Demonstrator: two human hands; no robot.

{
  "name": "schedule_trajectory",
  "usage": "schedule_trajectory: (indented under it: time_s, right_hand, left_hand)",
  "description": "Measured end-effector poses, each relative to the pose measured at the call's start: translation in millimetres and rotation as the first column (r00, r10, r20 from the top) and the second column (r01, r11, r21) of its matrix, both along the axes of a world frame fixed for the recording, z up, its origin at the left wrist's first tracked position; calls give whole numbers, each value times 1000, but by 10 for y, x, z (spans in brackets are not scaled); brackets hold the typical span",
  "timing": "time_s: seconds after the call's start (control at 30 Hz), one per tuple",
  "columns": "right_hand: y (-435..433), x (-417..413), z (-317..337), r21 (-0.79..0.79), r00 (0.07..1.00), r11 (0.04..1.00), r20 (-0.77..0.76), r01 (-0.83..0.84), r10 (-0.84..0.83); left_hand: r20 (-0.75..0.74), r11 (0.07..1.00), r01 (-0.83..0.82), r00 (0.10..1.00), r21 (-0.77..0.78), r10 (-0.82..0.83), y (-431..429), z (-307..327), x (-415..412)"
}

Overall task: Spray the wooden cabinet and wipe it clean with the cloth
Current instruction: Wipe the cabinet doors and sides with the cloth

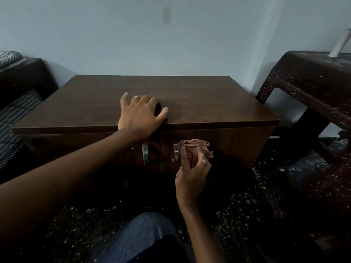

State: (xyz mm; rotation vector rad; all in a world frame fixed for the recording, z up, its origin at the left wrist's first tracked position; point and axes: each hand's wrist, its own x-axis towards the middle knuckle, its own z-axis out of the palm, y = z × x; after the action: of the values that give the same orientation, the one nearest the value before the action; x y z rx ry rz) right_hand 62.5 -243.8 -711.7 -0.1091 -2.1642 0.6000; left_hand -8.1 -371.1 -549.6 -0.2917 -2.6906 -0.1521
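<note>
Now wipes the front of the wooden cabinet (pixel 190 95). Grips the bunched checked cloth (pixel 195 148) in the right hand (pixel 191 175), fingers curled round it, and presses it on the right door (pixel 243 147), high up and just beside the right handle (pixel 175 151). Rests the left hand (pixel 140 114) flat on the cabinet top at its front edge, above the seam between the doors, fingers spread and holding nothing.

Best done so: leave the left hand planted on the cabinet top for balance. Spread more cloth against the door instead of a tight wad, to cover more wood per pass. Work from the cabinet's top edge downward in overlapping strokes, along the grain. Go round the handle and behind it, a likely trap for dirt. Press evenly to avoid rattling the door. Turn to a fresh face of cloth once soiled.

Counted: one cabinet, two doors, two metal handles, the left handle (pixel 145 153) just across the seam; one cloth; two hands. No spray bottle in view. Right of the cabinet, one speckled table (pixel 303 78) with one white object (pixel 340 43) on it; left of the cabinet, striped fabric (pixel 17 114).
</note>
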Motion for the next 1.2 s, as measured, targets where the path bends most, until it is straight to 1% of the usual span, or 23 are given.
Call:
schedule_trajectory:
  time_s: [0.17, 0.27, 0.37, 0.53, 0.67, 0.87, 0.97, 1.03, 1.2]
  right_hand:
    - [36, 40, -183, -26, 998, 999, 59, -30, 31]
    - [89, 77, -362, -9, 995, 997, 71, -76, 77]
    - [109, 72, -408, 11, 993, 996, 77, -86, 85]
    - [90, 20, -488, 4, 996, 998, 67, -59, 59]
    - [-3, 25, -637, -65, 997, 998, 68, -20, 24]
    - [-51, 66, -994, -55, 991, 998, 127, -30, 37]
    - [-55, 35, -1036, -6, 994, 1000, 106, -11, 11]
    - [-55, 14, -1073, 6, 994, 1000, 104, -22, 22]
    - [-228, 52, -1088, -45, 986, 996, 148, -76, 82]
  left_hand:
    - [20, 1000, -2, 1000, -6, 2, -2, 23, 11]
    - [31, 1000, 3, 1000, -10, -3, -2, 23, 4]
    - [38, 1000, 8, 999, -18, -8, -8, 28, -3]
    - [7, 999, -3, 1000, -32, 3, -2, 5, -17]
    - [-21, 999, 2, 1000, -38, -2, -6, 2, -32]
    - [-59, 1000, 1, 998, -31, -3, -9, -29, -54]
    - [-74, 999, 0, 997, -37, -3, -9, -49, -67]
    - [-83, 999, 3, 997, -39, -6, -8, -46, -64]
    - [-102, 1000, 3, 995, -24, -6, 0, -47, -70]
